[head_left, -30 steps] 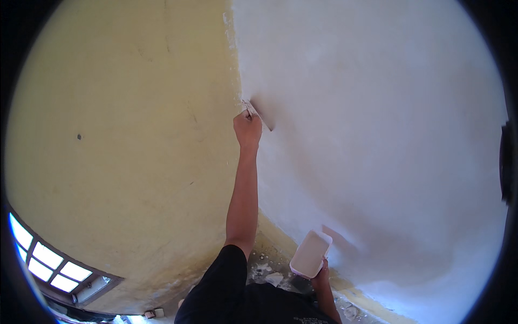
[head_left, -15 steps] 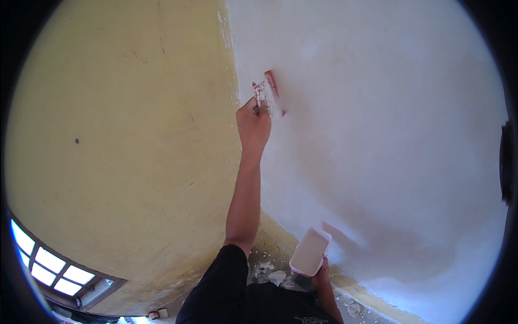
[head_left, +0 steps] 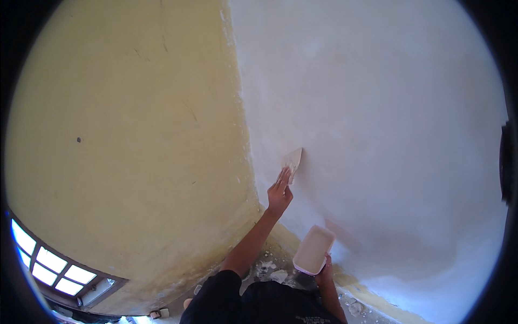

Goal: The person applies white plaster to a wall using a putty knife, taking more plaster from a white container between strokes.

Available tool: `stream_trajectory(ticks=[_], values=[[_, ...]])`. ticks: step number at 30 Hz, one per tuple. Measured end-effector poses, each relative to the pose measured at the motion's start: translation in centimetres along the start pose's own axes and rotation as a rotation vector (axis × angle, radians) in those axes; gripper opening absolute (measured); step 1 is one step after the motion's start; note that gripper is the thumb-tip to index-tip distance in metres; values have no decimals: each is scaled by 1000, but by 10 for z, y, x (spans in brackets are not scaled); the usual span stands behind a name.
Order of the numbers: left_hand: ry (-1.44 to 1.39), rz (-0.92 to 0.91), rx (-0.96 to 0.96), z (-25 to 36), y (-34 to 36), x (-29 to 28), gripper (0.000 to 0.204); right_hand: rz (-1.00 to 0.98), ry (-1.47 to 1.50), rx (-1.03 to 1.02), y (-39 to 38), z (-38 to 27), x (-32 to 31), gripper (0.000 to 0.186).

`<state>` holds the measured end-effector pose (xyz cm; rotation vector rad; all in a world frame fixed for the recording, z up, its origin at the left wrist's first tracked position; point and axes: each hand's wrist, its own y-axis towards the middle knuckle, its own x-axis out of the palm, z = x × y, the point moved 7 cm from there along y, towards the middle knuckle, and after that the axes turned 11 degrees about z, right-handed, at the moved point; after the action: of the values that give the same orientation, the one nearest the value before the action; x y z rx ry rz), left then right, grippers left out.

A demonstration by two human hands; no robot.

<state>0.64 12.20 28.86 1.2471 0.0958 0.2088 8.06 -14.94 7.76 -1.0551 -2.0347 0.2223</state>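
Observation:
My left hand (head_left: 280, 195) is closed on a wide putty knife (head_left: 293, 160), its fingers stretched along the smeared blade. The blade lies against the white-coated wall (head_left: 388, 135), a little right of the corner with the yellow wall (head_left: 135, 135). Lower down, my right hand (head_left: 325, 272) grips a pale rectangular tub (head_left: 306, 271) by its right side. Inside the tub is a smooth, whitish filling (head_left: 315, 248). The tub is tilted, near the bottom of the white wall.
At the lower left is a window (head_left: 54, 264) with several bright panes. White lumps and splashes (head_left: 278, 276) lie on the floor by the corner. An uncoated yellowish strip (head_left: 350, 283) runs along the base of the white wall. A dark object (head_left: 506, 162) shows at the right rim.
My left hand has come down the white wall and slightly right with the putty knife, whose blade has turned. The tub in my right hand has barely shifted.

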Motion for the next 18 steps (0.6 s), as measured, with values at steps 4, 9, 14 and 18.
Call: stream_trajectory(ticks=[4,9,14,18], values=[[340,140,-732,-80,-27,-28,17,14,-7,-10,15,9,-20,48],[286,208,-815,-159,13,-24,16,-110,-159,-148,16,20,-19,43],[204,138,-617,-59,127,19,19,-61,-273,-361,42,28,-58,43],[52,115,-554,30,178,15,19,-76,-55,-66,22,30,-31,45]])
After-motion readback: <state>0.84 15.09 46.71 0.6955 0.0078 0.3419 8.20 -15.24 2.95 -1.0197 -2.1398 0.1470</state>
